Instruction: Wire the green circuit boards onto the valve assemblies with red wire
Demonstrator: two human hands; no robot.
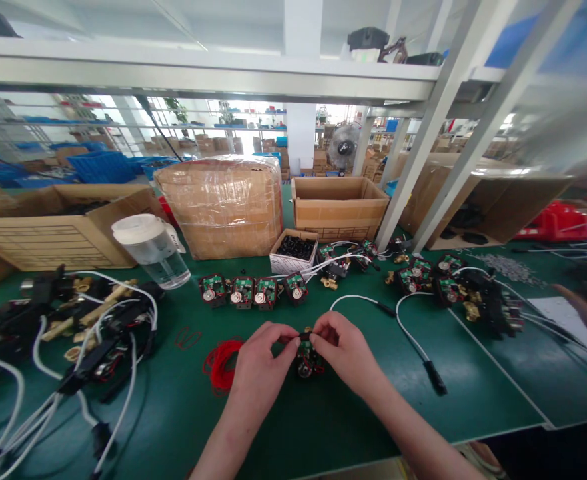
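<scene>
A small black-cased unit with a green circuit board [305, 362] sits on the table in front of me, with a round silvery part and red wire on it. My left hand [267, 360] pinches its far edge between thumb and index finger. On the other side, my right hand [346, 348] pinches the same edge, its fingertips close to the left ones. What lies right under the fingertips is hidden. Just left of my left hand is a loose coil of red wire [220, 365]. A white cable [353, 297] with a black connector runs out behind my right hand.
Several similar circuit board units [242, 291] stand in a row farther back, beside a small box of black parts [294, 247]. Cabled brass-fitted assemblies [106, 353] crowd the left. A water bottle [156, 252] leans there. Another person's hand [586, 317] is at the right edge.
</scene>
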